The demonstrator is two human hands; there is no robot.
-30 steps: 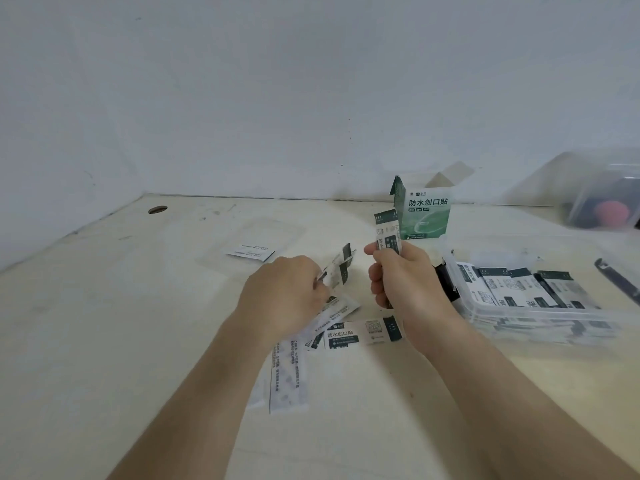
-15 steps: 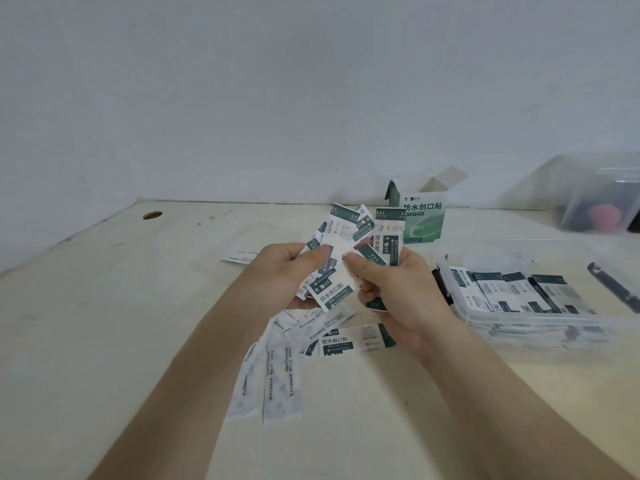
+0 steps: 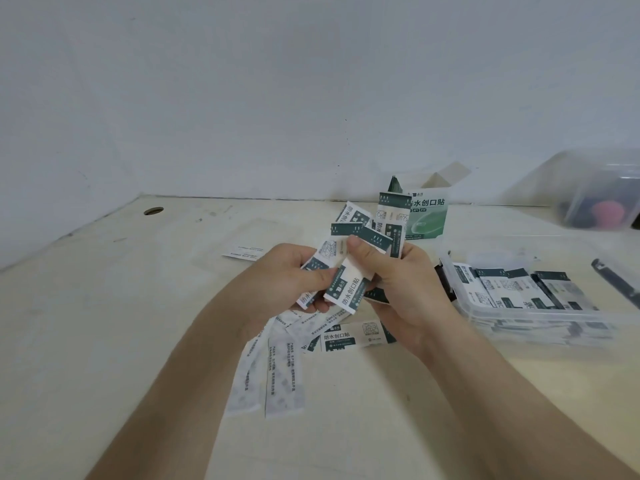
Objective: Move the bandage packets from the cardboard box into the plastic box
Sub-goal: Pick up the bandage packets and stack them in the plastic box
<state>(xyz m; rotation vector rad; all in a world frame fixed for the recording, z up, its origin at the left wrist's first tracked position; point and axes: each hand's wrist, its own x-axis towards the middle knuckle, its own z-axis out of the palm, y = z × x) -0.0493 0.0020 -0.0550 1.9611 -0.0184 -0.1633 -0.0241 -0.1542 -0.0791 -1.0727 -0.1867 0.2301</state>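
Loose packets on bench, mid-front, under hands. Left hand: fingers curled, thumb pinching fanned bandage packets. Right hand pinches same fan. Cardboard box upright, open, near back edge. Plastic box toward right edge, more packets inside.

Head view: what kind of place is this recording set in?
Probably a plain indoor desk: a scuffed pale tabletop with a round hole, set against a bare wall, plus a clear plastic box.

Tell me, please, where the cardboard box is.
Head view: the cardboard box stands right of centre by the wall, behind the right hand, beyond the plastic box.
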